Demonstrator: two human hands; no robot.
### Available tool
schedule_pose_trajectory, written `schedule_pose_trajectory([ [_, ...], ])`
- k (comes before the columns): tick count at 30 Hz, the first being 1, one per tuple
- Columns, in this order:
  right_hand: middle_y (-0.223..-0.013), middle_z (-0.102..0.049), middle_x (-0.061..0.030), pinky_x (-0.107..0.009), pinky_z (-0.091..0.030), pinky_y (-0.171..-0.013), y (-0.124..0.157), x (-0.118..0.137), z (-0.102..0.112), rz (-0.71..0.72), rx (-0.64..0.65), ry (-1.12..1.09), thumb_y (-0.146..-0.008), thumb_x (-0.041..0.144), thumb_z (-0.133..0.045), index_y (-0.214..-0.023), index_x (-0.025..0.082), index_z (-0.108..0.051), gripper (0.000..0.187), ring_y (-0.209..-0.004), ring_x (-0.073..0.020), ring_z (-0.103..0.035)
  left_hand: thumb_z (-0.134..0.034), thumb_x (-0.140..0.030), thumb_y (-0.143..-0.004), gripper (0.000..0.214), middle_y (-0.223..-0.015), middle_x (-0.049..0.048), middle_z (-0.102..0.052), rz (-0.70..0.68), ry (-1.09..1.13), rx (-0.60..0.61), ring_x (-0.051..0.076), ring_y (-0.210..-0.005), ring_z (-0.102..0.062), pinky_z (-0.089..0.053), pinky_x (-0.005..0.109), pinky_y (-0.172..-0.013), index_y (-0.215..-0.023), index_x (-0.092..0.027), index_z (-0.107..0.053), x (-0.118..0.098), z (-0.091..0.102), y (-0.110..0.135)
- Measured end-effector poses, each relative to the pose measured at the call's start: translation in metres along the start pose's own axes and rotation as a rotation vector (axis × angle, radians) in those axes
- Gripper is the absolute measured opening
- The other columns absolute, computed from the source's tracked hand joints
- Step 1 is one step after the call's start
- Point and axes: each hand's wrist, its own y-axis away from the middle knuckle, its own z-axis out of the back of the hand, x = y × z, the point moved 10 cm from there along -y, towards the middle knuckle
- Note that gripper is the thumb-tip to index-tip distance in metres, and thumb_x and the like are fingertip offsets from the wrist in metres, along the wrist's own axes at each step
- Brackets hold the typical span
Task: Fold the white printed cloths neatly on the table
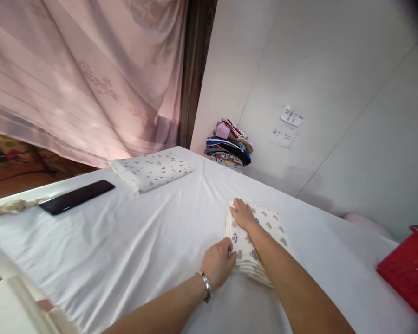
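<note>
A folded stack of cream cloths printed with small grey shapes (269, 226) lies on the white-covered table (132, 250). My right hand (243, 214) rests flat on top of the stack near its far left corner, fingers stretched out. My left hand (218, 263), with a silver bracelet on the wrist, is curled against the stack's left edge, fingers pressed to the side of the cloths. A second folded cloth with small dark specks (151, 170) lies at the far side of the table, away from both hands.
A long black flat object (77, 196) and a frayed rope end (12, 207) lie at the table's left. A pile of coloured fabrics (230, 144) sits against the white wall. A red basket (409, 271) stands at right. A pink curtain (87, 79) hangs behind.
</note>
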Motion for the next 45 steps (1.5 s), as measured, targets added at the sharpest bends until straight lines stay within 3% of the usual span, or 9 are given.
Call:
schedule_pose_trajectory([
  [5,-0.148,-0.018,-0.0089,-0.041,-0.005,-0.108,-0.001,-0.008,-0.019,-0.02,0.029,-0.006,-0.091,0.04,-0.024,-0.14,0.012,-0.02,0.057,-0.136,-0.021,-0.011,-0.048,-0.023,-0.076,0.002,-0.063,-0.0022,-0.054,-0.008,-0.019,0.015,0.013,-0.058,-0.049,-0.025,0.023,-0.054,-0.078,-0.021,-0.049,0.0,-0.005,0.0],
  [15,-0.148,-0.02,-0.0076,-0.041,-0.011,-0.108,0.014,-0.004,-0.008,-0.017,0.068,-0.053,-0.091,0.041,-0.023,-0.138,0.017,-0.026,0.053,-0.136,-0.02,-0.013,-0.048,-0.024,-0.077,0.004,-0.069,-0.0012,-0.058,0.03,-0.03,0.045,0.013,-0.063,-0.052,-0.029,0.022,-0.054,-0.078,-0.021,-0.05,-0.002,0.001,0.001],
  [18,-0.148,-0.017,-0.006,-0.041,-0.011,-0.109,0.047,-0.002,-0.01,0.011,0.097,-0.087,-0.091,0.043,-0.024,-0.14,0.019,-0.024,0.055,-0.137,-0.019,-0.01,-0.049,-0.024,-0.077,0.003,-0.069,-0.0012,-0.058,0.017,-0.02,0.042,0.013,-0.063,-0.053,-0.029,0.022,-0.054,-0.078,-0.021,-0.05,-0.003,0.001,0.0],
  [26,-0.149,-0.013,0.0008,-0.043,-0.014,-0.111,0.184,0.004,-0.018,0.222,0.05,-0.027,-0.093,0.042,-0.024,-0.142,0.026,-0.016,0.053,-0.136,-0.0185,-0.01,-0.049,-0.024,-0.075,0.003,-0.064,-0.0025,-0.055,0.004,0.017,0.015,0.012,-0.06,-0.051,-0.03,0.022,-0.055,-0.074,-0.021,-0.049,0.0,0.001,-0.002],
  [31,-0.147,-0.019,-0.0027,-0.046,-0.019,-0.11,0.225,-0.006,-0.024,0.28,-0.063,0.091,-0.09,0.034,-0.034,-0.142,0.024,-0.014,0.056,-0.135,-0.0218,-0.017,-0.049,-0.024,-0.075,0.004,-0.063,-0.0031,-0.053,0.017,0.051,0.012,0.012,-0.06,-0.05,-0.03,0.021,-0.055,-0.073,-0.021,-0.049,0.001,0.001,-0.003],
  [35,-0.147,-0.02,-0.0025,-0.046,-0.019,-0.111,0.229,-0.006,-0.017,0.247,-0.014,0.055,-0.09,0.036,-0.036,-0.142,0.025,-0.017,0.057,-0.135,-0.0218,-0.018,-0.049,-0.023,-0.074,0.004,-0.061,-0.0041,-0.052,0.062,0.139,0.002,0.011,-0.058,-0.048,-0.03,0.021,-0.054,-0.071,-0.02,-0.047,0.006,0.003,-0.003],
  [38,-0.148,-0.018,0.0004,-0.046,-0.018,-0.111,0.217,0.004,0.002,0.182,-0.001,-0.03,-0.091,0.04,-0.034,-0.142,0.028,-0.013,0.057,-0.135,-0.0213,-0.016,-0.049,-0.022,-0.073,0.005,-0.061,-0.0043,-0.05,0.065,0.156,-0.013,0.011,-0.057,-0.046,-0.03,0.021,-0.053,-0.069,-0.02,-0.046,0.006,0.004,-0.002],
  [42,-0.15,-0.008,0.0011,-0.047,-0.013,-0.112,0.193,0.025,0.031,0.167,-0.173,-0.067,-0.091,0.042,-0.031,-0.143,0.027,-0.003,0.06,-0.137,-0.0211,-0.007,-0.049,-0.023,-0.072,0.006,-0.06,-0.0044,-0.049,0.052,0.159,-0.022,0.011,-0.056,-0.045,-0.029,0.021,-0.053,-0.068,-0.02,-0.045,0.005,0.005,-0.001],
  [45,-0.149,-0.01,-0.0019,-0.046,-0.013,-0.111,0.177,0.036,0.015,0.2,-0.165,-0.051,-0.092,0.042,-0.028,-0.144,0.024,-0.004,0.059,-0.137,-0.0209,-0.008,-0.048,-0.023,-0.073,0.007,-0.059,-0.0049,-0.049,0.047,0.177,-0.013,0.01,-0.055,-0.044,-0.029,0.021,-0.052,-0.068,-0.021,-0.044,0.006,0.004,-0.002],
])
